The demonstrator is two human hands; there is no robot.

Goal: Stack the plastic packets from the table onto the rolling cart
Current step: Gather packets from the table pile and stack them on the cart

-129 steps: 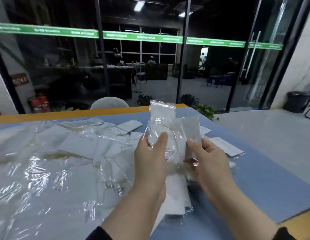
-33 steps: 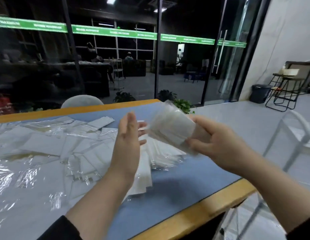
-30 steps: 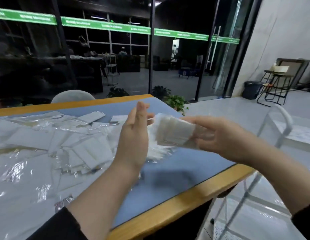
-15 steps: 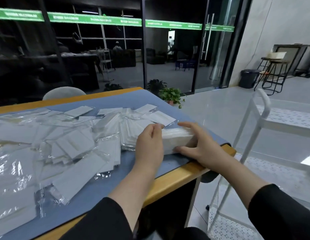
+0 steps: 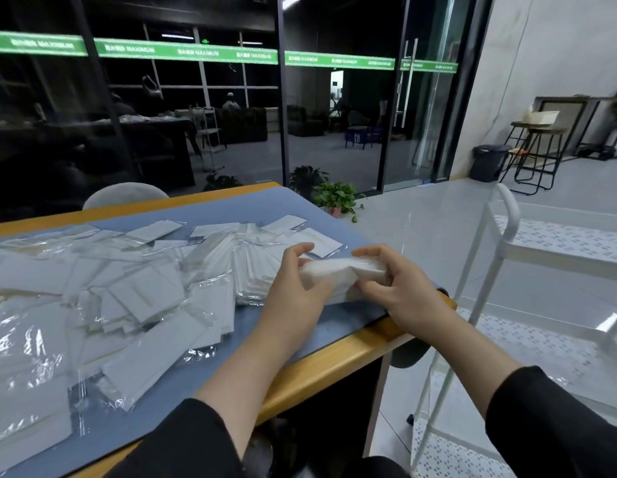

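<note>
squaring a bundle of packets (image 5: 338, 274) between my left hand (image 5: 296, 282) and right hand (image 5: 400, 288), fingers curled round both ends so the slick, crinkly sleeves stay aligned above the bench (image 5: 334, 353) edge. flat white packets litter the blue mat; the perforated white cart (image 5: 555, 250) waits beside me.

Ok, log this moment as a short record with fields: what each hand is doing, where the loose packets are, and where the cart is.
left hand: left hand grips one end of the bundle of clear plastic packets
right hand: right hand grips the other end
bundle: near the blue-topped wooden table's right corner
loose packets: loose clear plastic packets spread over the table
cart: white rolling cart right of the table, no packets seen on its shelves
</note>
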